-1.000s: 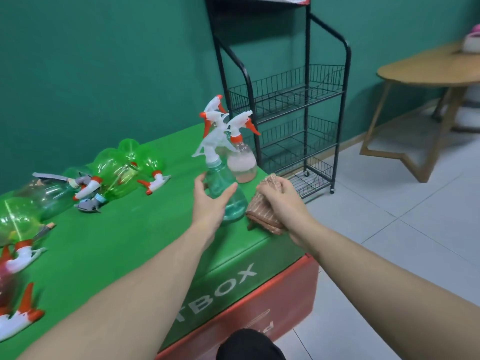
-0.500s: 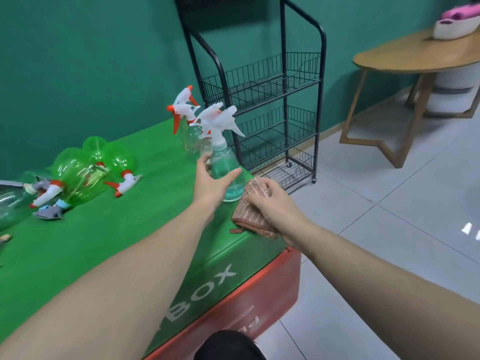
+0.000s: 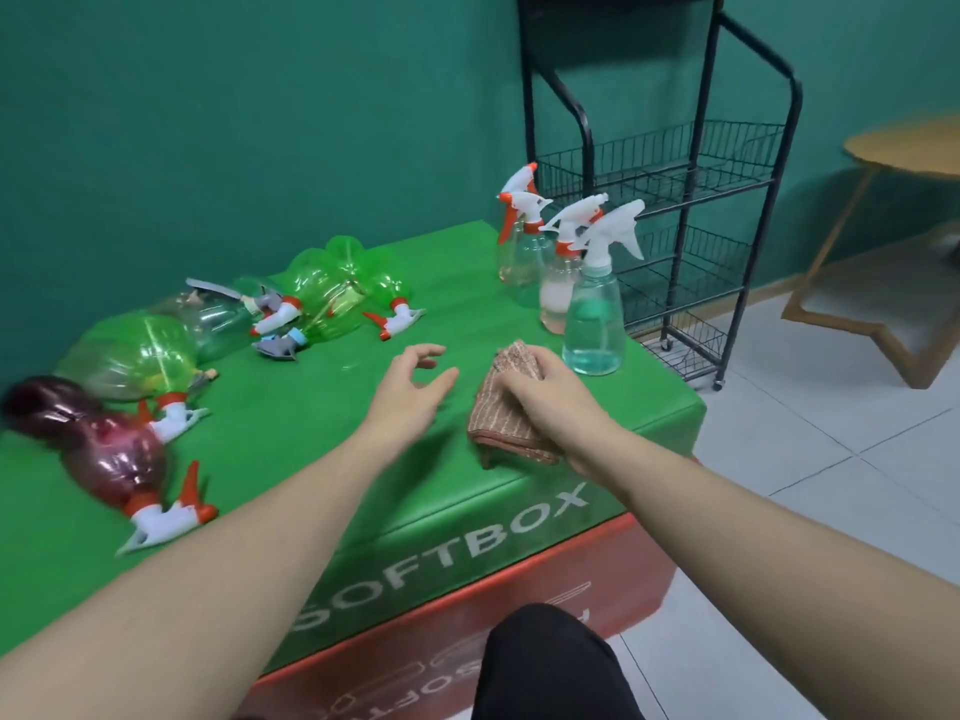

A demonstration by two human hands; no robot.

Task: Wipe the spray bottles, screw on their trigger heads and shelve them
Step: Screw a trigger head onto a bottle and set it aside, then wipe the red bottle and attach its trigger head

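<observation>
Presently, left hand [image 3: 410,392]: above the green box top, fingers loosely curled and apart, holding nothing.
Right hand [image 3: 545,402]: fingers curled over the brown striped cloth [image 3: 506,407], pressing it against the box top near the front right corner.
Teal bottle [image 3: 594,324]: upright at the right edge of the box, white trigger head fitted, just beyond the cloth and apart from both hands.
Pink-tinted bottle [image 3: 558,283]: upright directly behind the teal one, orange-and-white trigger head on.
Clear bottles [image 3: 519,252]: upright at the far right corner, trigger heads on; exact count cannot be told.
Green bottles [image 3: 332,288]: lying on their sides toward the back left, heads attached.
Red bottle [image 3: 111,454]: lying on its side at the near left, head pointing toward the front.
Soft box [image 3: 311,433]: green top, red base, lettering "SOFTBOX" on the front face.
Wire shelf rack [image 3: 691,189]: black, on castors, standing on the floor just beside the box's right end.
Wooden table [image 3: 904,148]: at the far right, well apart.
</observation>
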